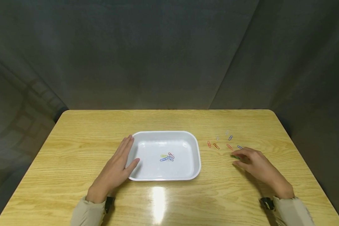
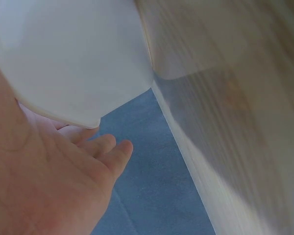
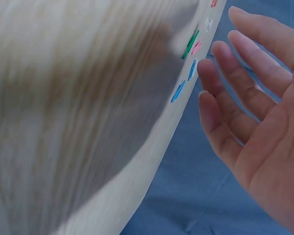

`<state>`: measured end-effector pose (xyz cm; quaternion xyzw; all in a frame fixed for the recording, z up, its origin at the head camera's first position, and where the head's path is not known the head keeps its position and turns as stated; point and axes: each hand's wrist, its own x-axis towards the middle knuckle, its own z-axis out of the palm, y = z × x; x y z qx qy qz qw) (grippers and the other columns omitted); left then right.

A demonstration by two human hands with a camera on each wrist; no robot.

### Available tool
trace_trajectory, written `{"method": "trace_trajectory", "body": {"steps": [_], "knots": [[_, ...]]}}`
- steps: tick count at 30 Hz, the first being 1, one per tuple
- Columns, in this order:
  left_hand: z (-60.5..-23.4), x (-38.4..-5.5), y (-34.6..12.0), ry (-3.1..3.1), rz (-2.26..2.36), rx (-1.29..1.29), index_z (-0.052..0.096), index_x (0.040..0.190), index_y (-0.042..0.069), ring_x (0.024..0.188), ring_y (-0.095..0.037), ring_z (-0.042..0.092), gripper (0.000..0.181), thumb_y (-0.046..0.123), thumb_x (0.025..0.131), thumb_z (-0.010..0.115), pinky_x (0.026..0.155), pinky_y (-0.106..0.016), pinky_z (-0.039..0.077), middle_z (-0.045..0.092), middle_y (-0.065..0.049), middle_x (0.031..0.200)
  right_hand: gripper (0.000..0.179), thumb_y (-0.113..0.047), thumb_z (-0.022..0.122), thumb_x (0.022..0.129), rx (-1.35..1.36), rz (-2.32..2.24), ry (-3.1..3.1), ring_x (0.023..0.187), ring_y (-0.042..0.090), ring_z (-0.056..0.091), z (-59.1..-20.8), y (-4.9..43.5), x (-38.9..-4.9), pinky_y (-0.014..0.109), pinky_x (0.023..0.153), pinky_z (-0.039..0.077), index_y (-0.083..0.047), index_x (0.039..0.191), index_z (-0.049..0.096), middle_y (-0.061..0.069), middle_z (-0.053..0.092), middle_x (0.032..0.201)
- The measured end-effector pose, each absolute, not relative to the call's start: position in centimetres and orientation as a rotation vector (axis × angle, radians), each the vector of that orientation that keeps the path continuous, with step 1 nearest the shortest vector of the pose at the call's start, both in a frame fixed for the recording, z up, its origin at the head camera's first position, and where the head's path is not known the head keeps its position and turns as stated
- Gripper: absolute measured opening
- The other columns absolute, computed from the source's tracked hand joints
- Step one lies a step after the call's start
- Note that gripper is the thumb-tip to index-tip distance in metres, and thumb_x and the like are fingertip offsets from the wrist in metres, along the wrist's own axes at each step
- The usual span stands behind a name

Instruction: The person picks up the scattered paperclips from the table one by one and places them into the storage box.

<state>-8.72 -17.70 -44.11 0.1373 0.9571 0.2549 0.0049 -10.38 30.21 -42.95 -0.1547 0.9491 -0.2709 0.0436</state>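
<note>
My left hand [image 1: 115, 169] rests against the left side of a white tray [image 1: 164, 179], fingers straight along the rim and thumb over the near corner. In the left wrist view, the fingertips lie at the underside of the tray rim [image 2: 59, 120]. My right hand [image 1: 254, 161] hovers over the table to the right, thumb and fingers apart around a green paper clip [image 1: 235, 156]. In the right wrist view, the green paper clip [image 3: 190, 44] lies on the table and the relaxed fingers hold nothing. A blue paper clip [image 1: 239, 147] lies just beyond the right fingertips.
Inside the tray is a small pile of paper clips [image 1: 164, 159], blue, yellow, red and white. Between tray and right hand lie more clips: red ones [image 1: 216, 146], a blue one [image 1: 230, 137] and pale ones [image 1: 217, 137]. Dark curtains [image 1: 147, 62] surround the wooden table [image 1: 82, 141].
</note>
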Motion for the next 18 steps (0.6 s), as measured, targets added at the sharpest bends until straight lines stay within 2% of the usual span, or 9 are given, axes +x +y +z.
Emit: {"method": "trace_trajectory", "body": {"steps": [4, 9, 12, 18], "knots": [[-44.19, -8.73, -17.71, 2.999, 0.797, 0.431, 0.01, 0.161, 0.013, 0.155, -0.033, 0.013, 0.08, 0.046, 0.101, 0.051, 0.121, -0.057, 0.024, 0.012, -0.009, 0.168, 0.03, -0.014, 0.076, 0.087, -0.46, -0.821, 2.882, 0.099, 0.031, 0.068, -43.12, 30.41, -10.55, 0.041, 0.077, 0.059, -0.007, 0.116, 0.071, 0.007, 0.069, 0.105], [-44.23, -8.74, -17.72, 2.998, 0.796, 0.425, 0.01, 0.161, 0.014, 0.155, -0.033, 0.013, 0.08, 0.047, 0.101, 0.051, 0.122, -0.057, 0.023, 0.011, -0.008, 0.168, 0.027, -0.013, 0.075, 0.087, -0.435, -0.768, 2.896, 0.088, 0.014, 0.063, -43.37, 30.59, -10.82, 0.027, 0.07, 0.055, -0.007, 0.114, 0.072, 0.0, 0.067, 0.096], [-44.26, -8.76, -17.7, 2.998, 0.795, 0.425, 0.01, 0.161, 0.014, 0.155, -0.033, 0.013, 0.08, 0.047, 0.101, 0.051, 0.122, -0.057, 0.023, 0.011, -0.008, 0.168, 0.026, -0.012, 0.074, 0.088, -0.42, -0.741, 2.899, 0.083, 0.005, 0.058, -43.46, 30.67, -10.94, 0.023, 0.067, 0.051, -0.007, 0.113, 0.072, -0.002, 0.067, 0.095], [-44.16, -8.77, -17.7, 2.994, 0.796, 0.426, 0.01, 0.161, 0.013, 0.155, -0.033, 0.012, 0.08, 0.047, 0.101, 0.051, 0.122, -0.057, 0.023, 0.011, -0.009, 0.168, 0.023, -0.011, 0.072, 0.089, -0.441, -0.681, 2.919, 0.074, 0.003, 0.049, -43.77, 30.57, -11.15, 0.022, 0.06, 0.045, -0.004, 0.111, 0.072, -0.003, 0.063, 0.087]]}}
